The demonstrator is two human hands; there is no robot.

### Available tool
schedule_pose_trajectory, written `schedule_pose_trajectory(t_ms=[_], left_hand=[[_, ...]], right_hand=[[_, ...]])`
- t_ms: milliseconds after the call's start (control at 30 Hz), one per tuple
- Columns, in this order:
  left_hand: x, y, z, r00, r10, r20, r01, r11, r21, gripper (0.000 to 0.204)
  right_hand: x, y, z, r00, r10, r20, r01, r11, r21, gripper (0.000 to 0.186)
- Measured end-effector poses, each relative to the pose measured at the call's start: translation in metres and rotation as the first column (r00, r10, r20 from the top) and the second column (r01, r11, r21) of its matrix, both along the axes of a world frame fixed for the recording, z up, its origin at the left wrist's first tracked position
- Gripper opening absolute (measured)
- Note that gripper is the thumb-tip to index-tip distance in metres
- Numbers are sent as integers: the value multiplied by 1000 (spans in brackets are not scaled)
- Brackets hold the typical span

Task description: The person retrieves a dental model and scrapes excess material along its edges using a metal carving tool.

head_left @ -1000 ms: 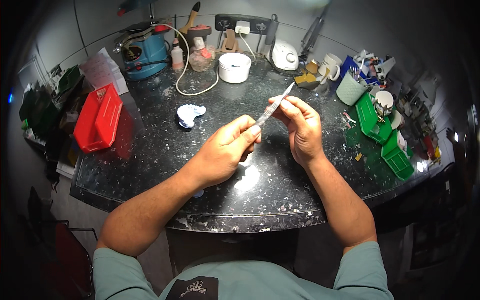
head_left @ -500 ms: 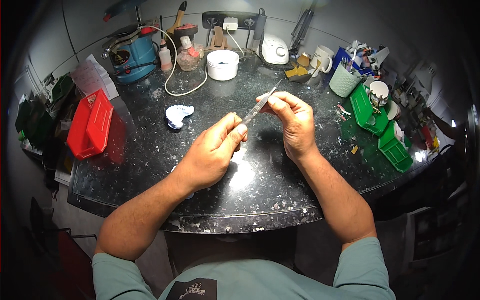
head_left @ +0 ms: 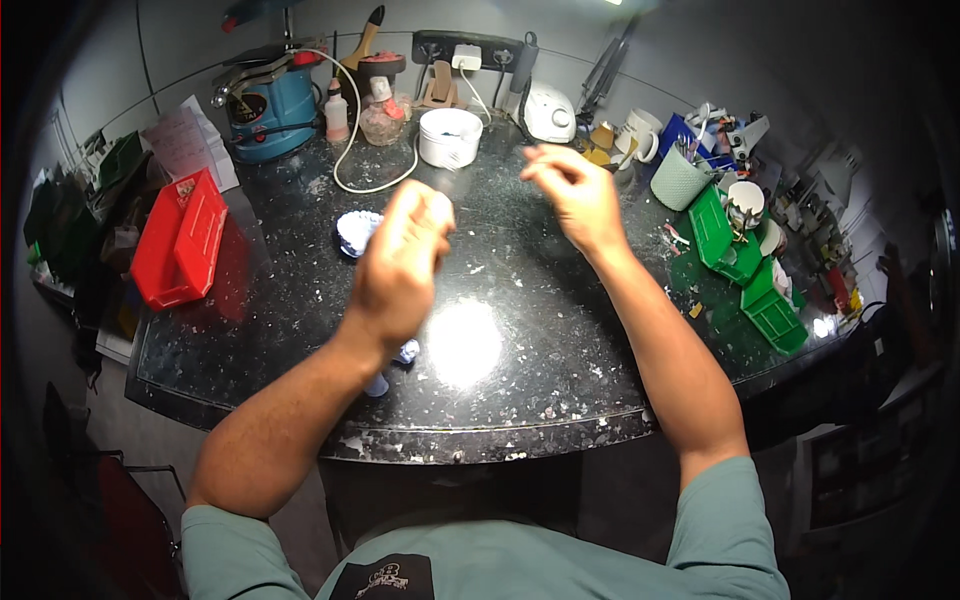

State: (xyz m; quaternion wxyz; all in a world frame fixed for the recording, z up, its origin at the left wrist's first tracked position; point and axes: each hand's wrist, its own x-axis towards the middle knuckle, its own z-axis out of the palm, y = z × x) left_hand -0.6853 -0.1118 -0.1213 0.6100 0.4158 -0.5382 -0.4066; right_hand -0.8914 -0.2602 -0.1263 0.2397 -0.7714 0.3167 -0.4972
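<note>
Both hands are raised over a black speckled counter (head_left: 560,330) and are motion-blurred. My left hand (head_left: 400,262) is curled into a loose fist, and a faint pale streak of a thin tool (head_left: 452,186) sticks out from its top. My right hand (head_left: 568,192) is a hand's width to the right, its fingertips pinched together, and I see nothing in them. A white and blue dental cast (head_left: 354,232) lies on the counter just left of my left hand. Small pale pieces (head_left: 405,352) lie beside my left forearm.
A white cup (head_left: 449,137), a blue machine (head_left: 270,100) with a white cable, bottles and a power strip line the back. A red bin (head_left: 180,240) sits at the left. Green bins (head_left: 725,235), a mint mesh cup (head_left: 680,178) and mugs crowd the right.
The hands held the thin tool between them before; now they have pulled apart and risen in view. The right hand has let go of the tool.
</note>
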Motion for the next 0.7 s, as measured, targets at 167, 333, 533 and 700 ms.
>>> schedule_pose_trajectory(t_ms=[167,333,533,700], left_hand=[[30,-27,4,920,240,-310,-272,960,-61,21],[50,-45,-3,899,307,-312,-341,938,-60,20],[56,-36,-2,931,322,-171,-332,942,-35,25],[14,-12,9,881,-1,473,-48,995,91,50]], right_hand=[[62,-44,12,814,-218,-538,-96,863,-496,16],[78,-55,27,613,-190,-767,-153,924,-351,18],[22,79,31,667,-15,-745,-407,830,-381,16],[-24,163,41,678,23,-735,-307,917,-256,16]])
